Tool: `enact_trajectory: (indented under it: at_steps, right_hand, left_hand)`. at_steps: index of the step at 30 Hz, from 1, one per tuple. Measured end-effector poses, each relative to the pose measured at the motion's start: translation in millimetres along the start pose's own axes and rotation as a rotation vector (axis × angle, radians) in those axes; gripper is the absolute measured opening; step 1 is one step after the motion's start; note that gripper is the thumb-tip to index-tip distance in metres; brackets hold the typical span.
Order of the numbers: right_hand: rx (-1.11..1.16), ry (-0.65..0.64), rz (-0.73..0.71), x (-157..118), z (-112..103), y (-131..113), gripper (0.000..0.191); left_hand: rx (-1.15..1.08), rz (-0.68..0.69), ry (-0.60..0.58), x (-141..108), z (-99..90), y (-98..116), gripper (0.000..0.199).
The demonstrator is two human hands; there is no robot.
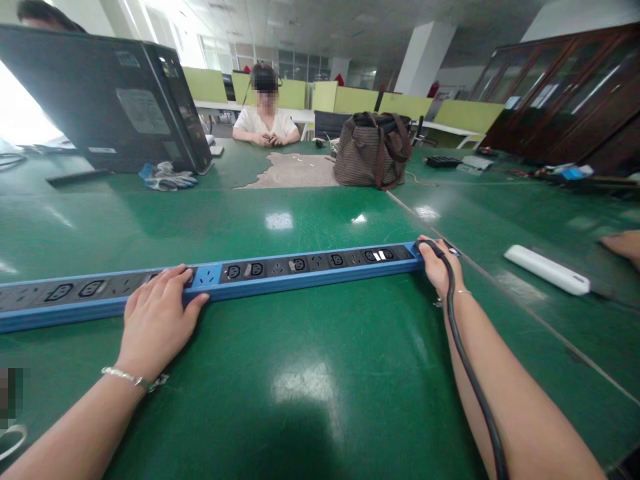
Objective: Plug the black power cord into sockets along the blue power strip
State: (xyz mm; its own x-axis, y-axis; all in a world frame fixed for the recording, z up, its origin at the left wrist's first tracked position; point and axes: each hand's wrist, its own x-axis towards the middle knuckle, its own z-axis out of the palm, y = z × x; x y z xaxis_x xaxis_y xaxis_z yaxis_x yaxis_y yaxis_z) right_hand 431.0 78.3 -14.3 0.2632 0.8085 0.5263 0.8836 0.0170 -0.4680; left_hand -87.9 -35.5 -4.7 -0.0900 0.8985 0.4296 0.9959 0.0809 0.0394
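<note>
A long blue power strip (280,283) with black sockets lies across the green table, running from the left edge to the right middle. My left hand (159,310) grips it from above, fingers over the socket face and thumb against the near side. At the right end, my right hand (436,267) is closed around the strip, with the fingertips partly hidden. A thick black power cord (463,347) leaves the strip by the right thumb and runs down along my forearm.
A black computer case (145,107) stands at the back left, beside gloves (167,177). A brown bag (373,150) sits further right. A white bar-shaped device (547,269) lies at right, near another person's hand (623,247). Across the table sits a person (267,123).
</note>
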Motion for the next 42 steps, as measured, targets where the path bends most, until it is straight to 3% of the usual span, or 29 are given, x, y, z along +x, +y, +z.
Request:
enact_trajectory:
  at_steps: [7,14,22,36,38,42]
  right_hand:
    - [-0.018,-0.025,0.122,-2.5,-3.0,-10.4,0.044]
    - [-0.145,-0.04,0.048,-11.1,-8.9,-16.5,0.045]
    - [-0.163,-0.115,0.086,-1.8,-12.6,-17.3,0.04]
    - [-0.015,0.086,-0.011,-12.5,2.0,-11.7,0.044]
    - [0.153,0.207,0.022,-10.3,0.9,-11.4,0.048]
    - [0.41,0.497,0.239,-8.2,-8.6,-10.9,0.055]
  left_hand:
    - [0.011,0.003,-0.007,0.3,0.4,-0.2,0.055]
    - [0.021,0.015,0.009,0.4,3.1,-2.7,0.057]
    - [0.013,0.003,-0.007,1.0,3.1,-2.8,0.059]
    - [0.012,0.017,0.027,0.0,1.5,-0.4,0.059]
    - [0.012,0.015,0.02,0.2,1.8,-0.7,0.06]
    - [0.014,0.005,0.008,0.5,2.9,-1.9,0.06]
